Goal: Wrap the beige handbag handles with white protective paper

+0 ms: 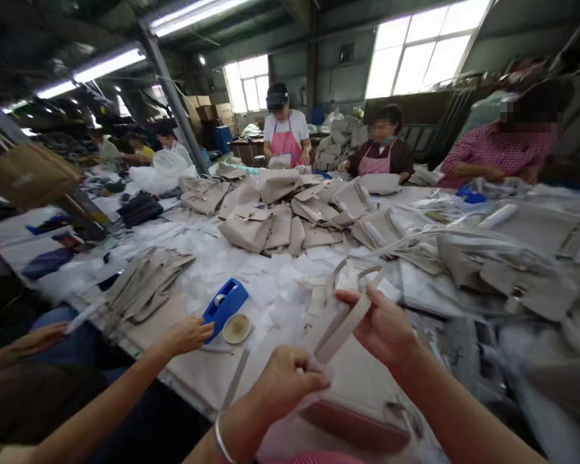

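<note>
My left hand (287,380), with a bracelet at the wrist, is closed in a pinch at the lower end of a beige strap (343,327). Thin whitish wrapping shows at its fingertips. The strap's upper part runs between the thumb and fingers of my right hand (385,325), which grips it. Below and between my hands lies a beige bag (352,380), partly hidden by them. Left of my hands, a co-worker's hand (188,335) is at a blue tape dispenser (232,298), beside a small round tin (236,328).
A heap of beige bags (265,222) covers the table's middle, with white sheets (280,283) scattered before it. More bags and straps (512,270) crowd the right side. Folded beige pieces (147,283) lie to the left. Several people work around the table.
</note>
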`<action>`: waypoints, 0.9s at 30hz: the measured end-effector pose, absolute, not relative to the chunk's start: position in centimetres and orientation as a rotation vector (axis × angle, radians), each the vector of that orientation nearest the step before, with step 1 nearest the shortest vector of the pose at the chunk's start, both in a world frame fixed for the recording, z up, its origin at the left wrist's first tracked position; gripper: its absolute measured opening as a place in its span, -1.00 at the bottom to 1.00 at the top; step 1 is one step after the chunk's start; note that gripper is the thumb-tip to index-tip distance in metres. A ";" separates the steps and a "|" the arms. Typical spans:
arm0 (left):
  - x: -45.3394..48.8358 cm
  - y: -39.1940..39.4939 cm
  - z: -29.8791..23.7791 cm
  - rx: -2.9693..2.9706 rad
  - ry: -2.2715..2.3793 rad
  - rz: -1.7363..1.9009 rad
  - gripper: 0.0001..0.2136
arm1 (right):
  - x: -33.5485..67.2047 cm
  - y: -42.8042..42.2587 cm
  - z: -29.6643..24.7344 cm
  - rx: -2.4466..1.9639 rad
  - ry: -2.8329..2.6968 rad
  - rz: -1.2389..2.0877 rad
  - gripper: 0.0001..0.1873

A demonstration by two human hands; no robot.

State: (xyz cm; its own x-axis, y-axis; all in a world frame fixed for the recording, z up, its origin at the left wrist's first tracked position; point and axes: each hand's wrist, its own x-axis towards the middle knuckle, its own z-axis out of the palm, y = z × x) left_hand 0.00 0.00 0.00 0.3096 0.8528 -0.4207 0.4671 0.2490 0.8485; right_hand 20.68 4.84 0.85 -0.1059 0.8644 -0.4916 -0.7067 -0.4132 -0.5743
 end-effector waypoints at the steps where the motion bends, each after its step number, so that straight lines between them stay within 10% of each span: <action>1: 0.0 0.0 0.1 1.383 1.326 0.404 -0.91 | 20.7 4.9 0.8 -0.976 -0.247 1.738 -0.38; 27: -1.7 0.2 2.0 1.430 1.312 0.517 -0.88 | 20.6 6.2 2.4 -1.007 -0.428 1.610 -0.41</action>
